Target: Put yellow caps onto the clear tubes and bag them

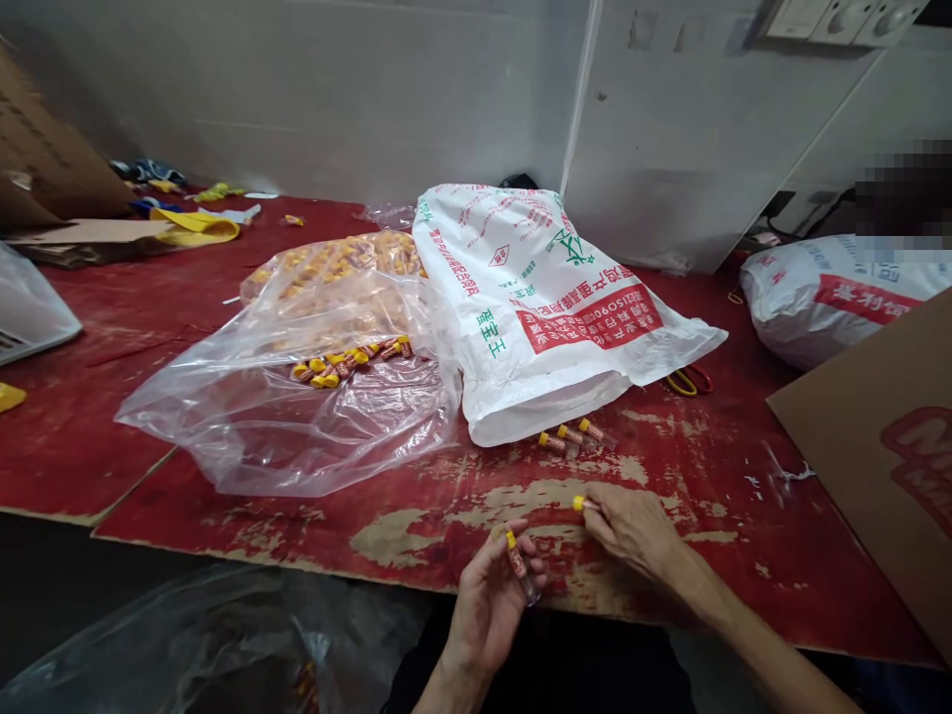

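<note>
My left hand [491, 595] is curled around a small clear tube with a yellow cap [519, 565], near the table's front edge. The tube slants, cap up, and has a red and white patterned label or filling. To its right, my right hand [632, 526] pinches a second yellow-capped tube [579, 504]; most of that one is hidden by the fingers. Just beyond the hands, 3 similar tubes [565, 439] lie side by side at the mouth of a white printed sack [535, 288]. A clear plastic bag [297, 436] left of the sack holds several more such tubes [349, 362].
The red table top [706, 555] is worn. Yellow-handled scissors [684, 381] lie partly under the sack. At right are a cardboard box [855, 426] and another full sack [833, 297]. Cardboard [52, 149] stands at far left. Below the edge hangs a clear bag [223, 635].
</note>
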A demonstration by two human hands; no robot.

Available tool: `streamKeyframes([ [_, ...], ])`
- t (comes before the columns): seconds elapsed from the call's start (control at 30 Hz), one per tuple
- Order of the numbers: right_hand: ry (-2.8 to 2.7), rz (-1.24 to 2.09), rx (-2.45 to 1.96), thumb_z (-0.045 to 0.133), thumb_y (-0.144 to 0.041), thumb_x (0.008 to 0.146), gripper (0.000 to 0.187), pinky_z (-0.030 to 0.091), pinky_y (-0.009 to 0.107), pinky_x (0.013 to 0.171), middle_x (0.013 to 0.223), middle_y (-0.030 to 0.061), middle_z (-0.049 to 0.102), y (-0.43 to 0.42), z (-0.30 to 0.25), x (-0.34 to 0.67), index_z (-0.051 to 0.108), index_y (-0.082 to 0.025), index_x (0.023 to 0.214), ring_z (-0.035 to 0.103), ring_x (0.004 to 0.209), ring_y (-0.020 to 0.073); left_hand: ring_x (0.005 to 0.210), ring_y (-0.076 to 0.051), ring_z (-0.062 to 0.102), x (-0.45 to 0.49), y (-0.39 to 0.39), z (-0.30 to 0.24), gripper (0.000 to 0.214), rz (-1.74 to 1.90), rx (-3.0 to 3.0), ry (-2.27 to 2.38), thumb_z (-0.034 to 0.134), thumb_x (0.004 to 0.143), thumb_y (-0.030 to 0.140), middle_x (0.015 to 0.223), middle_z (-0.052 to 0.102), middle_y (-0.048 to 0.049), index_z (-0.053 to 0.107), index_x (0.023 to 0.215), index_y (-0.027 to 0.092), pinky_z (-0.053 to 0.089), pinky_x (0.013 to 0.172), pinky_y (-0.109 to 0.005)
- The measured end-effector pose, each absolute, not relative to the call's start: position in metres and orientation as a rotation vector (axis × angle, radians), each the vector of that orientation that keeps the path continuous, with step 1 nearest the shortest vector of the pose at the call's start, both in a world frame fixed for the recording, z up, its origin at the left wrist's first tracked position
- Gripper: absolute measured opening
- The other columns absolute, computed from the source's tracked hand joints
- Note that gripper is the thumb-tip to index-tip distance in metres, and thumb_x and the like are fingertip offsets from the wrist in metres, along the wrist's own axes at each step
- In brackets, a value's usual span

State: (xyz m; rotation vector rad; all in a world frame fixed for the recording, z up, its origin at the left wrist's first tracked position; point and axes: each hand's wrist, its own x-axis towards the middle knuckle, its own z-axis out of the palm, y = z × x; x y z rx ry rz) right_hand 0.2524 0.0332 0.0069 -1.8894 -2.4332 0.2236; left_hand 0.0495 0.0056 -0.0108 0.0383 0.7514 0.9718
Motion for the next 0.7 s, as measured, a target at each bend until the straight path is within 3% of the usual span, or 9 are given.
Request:
streamKeyframes([
  [0.17,-2.591,0.155,-2.188,0.045,-0.006,0.079,0.025,0.024,0.026,0.044,0.053,0.0063,0.059,0.037,0.01,0.258,0.059,-0.016,0.061,0.053,0.045,0.0178,0.042,-0.005,0.045,0.057,0.01,-0.013,0.04,0.937,0.157,0.836,0.079,0.061,0.029,0.069,0.058,0.004,0.058,0.092,0.018,0.035,0.036,-0.018],
  [0.3,-2.559,0.21,-2.195,0.047,0.003,0.07,0.027,0.027,0.026,0.042,0.05,0.0049,0.057,0.043,-0.004,0.239,0.057,-0.017,0.054,0.052,0.044,0.0171,0.039,-0.004,0.043,0.063,0.012,-0.014,0.039,0.897,0.185,0.897,0.08,0.059,0.026,0.069,0.06,0.0039,0.057,0.09,0.018,0.035,0.033,-0.016],
  [0.43,-2.517,0.222,-2.182,0.05,-0.001,0.072,0.024,0.03,0.026,0.043,0.054,0.005,0.061,0.045,-0.002,0.241,0.059,-0.018,0.057,0.053,0.047,0.0172,0.048,-0.009,0.055,0.067,0.014,-0.012,0.035,0.873,0.151,0.901,0.079,0.06,0.021,0.071,0.064,-0.0005,0.059,0.089,0.016,0.047,0.042,-0.021],
  [0.6,-2.321,0.206,-2.088,0.042,-0.013,0.089,0.023,0.036,0.025,0.052,0.07,0.004,0.065,0.032,-0.008,0.239,0.062,-0.018,0.077,0.057,0.059,0.015,0.088,-0.023,0.067,0.075,0.015,-0.009,0.03,0.872,0.071,0.867,0.076,0.065,0.016,0.095,0.07,-0.012,0.064,0.092,0.013,0.056,0.078,-0.034],
  [0.7,-2.286,0.185,-1.771,0.045,-0.015,0.088,0.015,0.041,0.026,0.064,0.083,0.0035,0.064,0.011,-0.019,0.212,0.059,-0.017,0.087,0.057,0.073,0.0153,0.09,-0.021,0.067,0.074,0.013,-0.011,0.029,0.885,0.045,0.894,0.075,0.063,0.016,0.093,0.072,-0.0055,0.067,0.09,0.02,0.056,0.076,-0.03],
])
